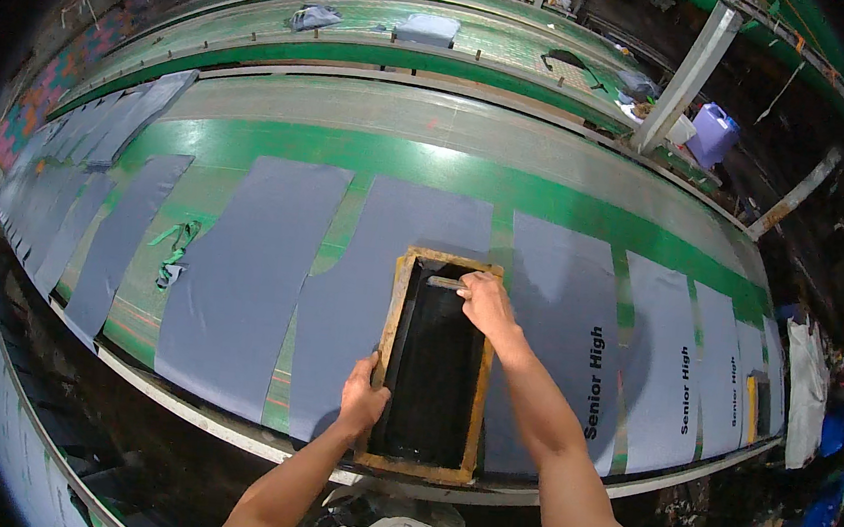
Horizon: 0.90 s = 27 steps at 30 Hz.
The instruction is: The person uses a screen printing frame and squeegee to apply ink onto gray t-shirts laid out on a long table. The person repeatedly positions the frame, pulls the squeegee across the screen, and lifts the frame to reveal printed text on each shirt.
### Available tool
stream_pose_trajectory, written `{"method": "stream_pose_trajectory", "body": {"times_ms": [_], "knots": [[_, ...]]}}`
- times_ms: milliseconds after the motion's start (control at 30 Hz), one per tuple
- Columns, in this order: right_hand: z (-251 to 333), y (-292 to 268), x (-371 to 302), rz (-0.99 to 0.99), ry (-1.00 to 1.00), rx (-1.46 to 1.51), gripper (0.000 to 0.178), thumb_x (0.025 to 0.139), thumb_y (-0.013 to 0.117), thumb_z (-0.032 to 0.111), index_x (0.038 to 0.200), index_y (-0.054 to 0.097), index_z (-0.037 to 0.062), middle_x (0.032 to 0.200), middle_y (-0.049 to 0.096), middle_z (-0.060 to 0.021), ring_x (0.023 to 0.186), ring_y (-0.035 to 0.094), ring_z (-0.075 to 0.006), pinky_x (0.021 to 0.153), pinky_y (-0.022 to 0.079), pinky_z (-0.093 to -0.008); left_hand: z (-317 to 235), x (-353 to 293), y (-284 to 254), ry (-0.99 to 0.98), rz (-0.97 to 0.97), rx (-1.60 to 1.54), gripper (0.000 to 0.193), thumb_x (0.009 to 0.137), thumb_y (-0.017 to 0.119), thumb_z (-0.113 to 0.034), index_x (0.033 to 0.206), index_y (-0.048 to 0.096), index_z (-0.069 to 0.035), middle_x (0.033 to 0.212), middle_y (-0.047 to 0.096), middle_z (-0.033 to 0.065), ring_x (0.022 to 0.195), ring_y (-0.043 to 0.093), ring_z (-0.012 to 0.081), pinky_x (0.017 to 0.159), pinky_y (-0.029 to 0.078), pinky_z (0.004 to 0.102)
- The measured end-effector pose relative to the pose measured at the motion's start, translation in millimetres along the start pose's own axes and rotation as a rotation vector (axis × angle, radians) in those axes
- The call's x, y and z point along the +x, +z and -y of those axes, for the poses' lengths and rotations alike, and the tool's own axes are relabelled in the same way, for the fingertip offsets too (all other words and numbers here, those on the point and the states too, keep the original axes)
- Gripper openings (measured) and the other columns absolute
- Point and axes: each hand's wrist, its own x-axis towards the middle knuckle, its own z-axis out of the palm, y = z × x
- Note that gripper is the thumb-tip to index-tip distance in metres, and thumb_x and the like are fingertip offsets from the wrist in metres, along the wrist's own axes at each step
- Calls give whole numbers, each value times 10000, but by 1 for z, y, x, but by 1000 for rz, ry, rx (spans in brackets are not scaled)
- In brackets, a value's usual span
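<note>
A wooden-edged printing screen (480, 409) with a dark, ink-covered inside lies on a blue-grey fabric panel (360, 288), just in front of me. My left hand (363, 400) is closed around the left side of its frame, toward the near end. At the far end of the screen my right hand (488, 303) grips a squeegee (445, 283), which lies crosswise inside the frame; its lower edge is hard to make out. To the right, fabric panels (655, 309) carry black printed lettering. Left of the screen, another panel (240, 278) shows a plain surface.
Fabric panels are spread along the long green table (352, 147), overlapping at the far left (139, 118). Green strips of cloth (179, 239) lie between two panels. A second frame (757, 408) stands at the right end. Beyond are a slanted post (689, 76) and a purple jug (712, 135).
</note>
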Motion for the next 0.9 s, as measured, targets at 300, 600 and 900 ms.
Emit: {"method": "stream_pose_trajectory", "body": {"times_ms": [300,600,900], "knots": [[-11,0,12,96,92,-35,115,880,692,79,943,654,-9,1008,683,-211,1032,635,-408,907,512,-518,-4,2,1,26,6,-8,708,764,661,-55,1450,501,19,1396,576,242,1316,544,423,1143,426,441],[81,-4,-134,3,-1,94,188,708,680,-46,877,621,12,961,667,-163,945,604,-389,838,525,-479,14,4,7,72,-14,-69,700,760,679,-51,1434,507,25,1388,584,239,1301,561,420,1120,449,448],[186,-32,-268,123,48,65,442,675,690,-49,1111,641,5,1158,652,-146,1081,600,-355,975,496,-454,15,4,10,155,-58,19,694,768,678,-66,1436,510,16,1329,606,232,1248,593,402,1073,469,449]]}}
